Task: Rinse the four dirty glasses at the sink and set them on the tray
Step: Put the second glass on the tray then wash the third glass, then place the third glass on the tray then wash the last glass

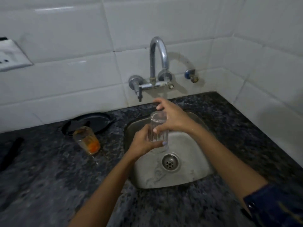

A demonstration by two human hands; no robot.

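Over the steel sink (188,176) I hold a clear ribbed glass (159,126) upright below the tap spout. My left hand (144,143) grips its lower part from the left. My right hand (173,117) rests on its upper right side, thumb on the wall and fingers spread past the rim. A dirty glass (86,140) with orange residue stands on the counter left of the sink. Behind it lies a dark round tray (98,120) against the wall.
A chrome wall tap (158,63) with a curved spout rises behind the sink; its lever (139,94) hangs at the left. The counter (49,185) is dark speckled stone. A socket plate (11,54) sits on the left wall, and a black object (11,153) lies at far left.
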